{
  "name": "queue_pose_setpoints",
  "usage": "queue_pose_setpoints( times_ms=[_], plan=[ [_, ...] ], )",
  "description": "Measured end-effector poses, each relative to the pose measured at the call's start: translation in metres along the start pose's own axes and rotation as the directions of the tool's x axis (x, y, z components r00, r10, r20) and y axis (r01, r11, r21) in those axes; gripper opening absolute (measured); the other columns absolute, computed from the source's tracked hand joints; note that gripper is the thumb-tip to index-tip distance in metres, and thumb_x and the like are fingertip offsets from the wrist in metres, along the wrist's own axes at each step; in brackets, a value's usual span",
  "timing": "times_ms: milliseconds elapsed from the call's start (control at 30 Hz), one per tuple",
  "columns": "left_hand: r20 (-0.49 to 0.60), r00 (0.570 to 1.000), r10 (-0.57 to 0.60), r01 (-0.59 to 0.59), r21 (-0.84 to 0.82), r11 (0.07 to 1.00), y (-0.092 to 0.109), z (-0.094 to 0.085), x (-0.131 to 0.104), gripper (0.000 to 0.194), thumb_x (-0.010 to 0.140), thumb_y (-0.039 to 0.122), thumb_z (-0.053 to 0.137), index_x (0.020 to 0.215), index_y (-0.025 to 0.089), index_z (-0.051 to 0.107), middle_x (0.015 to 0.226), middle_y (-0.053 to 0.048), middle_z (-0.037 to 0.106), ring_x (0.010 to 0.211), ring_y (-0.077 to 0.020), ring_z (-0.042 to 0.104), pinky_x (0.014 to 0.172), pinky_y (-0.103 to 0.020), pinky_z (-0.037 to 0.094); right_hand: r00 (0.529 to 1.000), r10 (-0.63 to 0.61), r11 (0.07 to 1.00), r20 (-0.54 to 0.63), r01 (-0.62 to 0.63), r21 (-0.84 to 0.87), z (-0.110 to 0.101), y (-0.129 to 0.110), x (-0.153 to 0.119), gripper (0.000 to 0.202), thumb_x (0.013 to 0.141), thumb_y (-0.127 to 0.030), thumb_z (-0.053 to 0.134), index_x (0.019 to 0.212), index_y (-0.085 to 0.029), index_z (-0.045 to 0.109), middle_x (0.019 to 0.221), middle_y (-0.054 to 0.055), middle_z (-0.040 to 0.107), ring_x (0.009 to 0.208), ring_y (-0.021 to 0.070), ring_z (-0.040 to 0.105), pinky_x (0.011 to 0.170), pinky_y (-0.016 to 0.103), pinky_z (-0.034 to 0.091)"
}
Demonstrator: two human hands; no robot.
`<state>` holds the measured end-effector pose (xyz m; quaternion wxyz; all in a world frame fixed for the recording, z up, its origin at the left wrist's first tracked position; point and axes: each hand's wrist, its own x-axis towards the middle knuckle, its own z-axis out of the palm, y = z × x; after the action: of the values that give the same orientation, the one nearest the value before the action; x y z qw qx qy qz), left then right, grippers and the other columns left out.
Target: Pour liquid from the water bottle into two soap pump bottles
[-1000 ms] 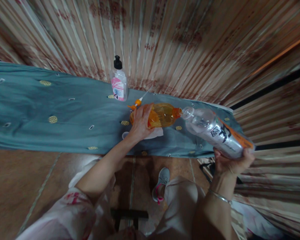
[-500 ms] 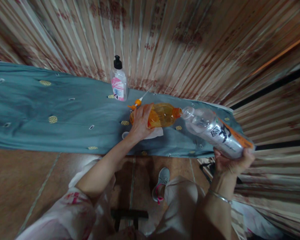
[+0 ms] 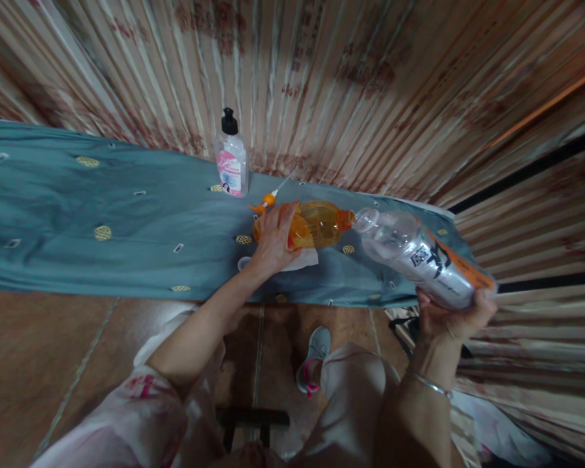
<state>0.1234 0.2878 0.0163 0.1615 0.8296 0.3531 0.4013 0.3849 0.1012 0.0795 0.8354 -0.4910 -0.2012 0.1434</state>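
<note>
My left hand (image 3: 275,240) is wrapped around an orange see-through bottle (image 3: 324,223), tilted sideways with its uncapped neck to the right. In my right hand (image 3: 451,317) is a larger clear plastic bottle (image 3: 409,250) with an orange and silver label, gripped near its base. Its open mouth meets the orange bottle's mouth; the two necks touch or nearly touch. An orange pump top (image 3: 268,200) with a thin tube lies just behind my left hand. Something white and flat (image 3: 305,260) lies beneath the orange bottle.
A clear bottle with a pink label and black cap (image 3: 232,166) stands at the back of the cloth-covered table (image 3: 53,214). A small round cap (image 3: 244,263) lies near my left wrist. Pleated curtains (image 3: 292,84) hang behind and to the right.
</note>
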Motion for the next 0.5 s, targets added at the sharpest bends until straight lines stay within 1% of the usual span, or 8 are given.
queue_pose_setpoints(
  times_ms=[167, 300, 500],
  plan=[
    [0.001, 1.000, -0.001, 0.001, 0.013, 1.000, -0.0009, 0.0011, -0.0004, 0.095, 0.071, 0.028, 0.077, 0.153, 0.018, 0.031, 0.147, -0.018, 0.050, 0.140, -0.0378, 0.044, 0.120, -0.060, 0.028, 1.000, 0.008, 1.000, -0.027, -0.008, 0.015, -0.0002, 0.0002, -0.0003, 0.045, 0.056, -0.047, 0.067, 0.093, -0.022, 0.064, 0.089, -0.001, 0.064, 0.057, 0.0119, 0.054, 0.033, 0.018, 0.032],
    [-0.007, 1.000, -0.013, 0.013, 0.024, 1.000, 0.0004, 0.0007, -0.0005, 0.095, 0.070, 0.027, 0.078, 0.153, 0.020, 0.033, 0.148, -0.017, 0.050, 0.140, -0.0375, 0.045, 0.119, -0.060, 0.030, 1.000, 0.014, 1.000, -0.022, -0.014, 0.023, -0.0034, 0.0013, 0.0015, 0.045, 0.057, -0.047, 0.067, 0.095, -0.023, 0.063, 0.090, 0.000, 0.063, 0.058, 0.0126, 0.055, 0.033, 0.018, 0.033],
    [0.001, 1.000, -0.013, 0.013, 0.014, 1.000, 0.0014, 0.0002, -0.0006, 0.094, 0.070, 0.025, 0.076, 0.153, 0.016, 0.032, 0.147, -0.018, 0.051, 0.140, -0.0373, 0.044, 0.120, -0.058, 0.029, 1.000, 0.015, 1.000, -0.014, -0.015, 0.010, -0.0022, 0.0009, 0.0005, 0.047, 0.057, -0.047, 0.066, 0.097, -0.023, 0.064, 0.092, 0.000, 0.064, 0.060, 0.0126, 0.054, 0.033, 0.018, 0.033]
  ],
)
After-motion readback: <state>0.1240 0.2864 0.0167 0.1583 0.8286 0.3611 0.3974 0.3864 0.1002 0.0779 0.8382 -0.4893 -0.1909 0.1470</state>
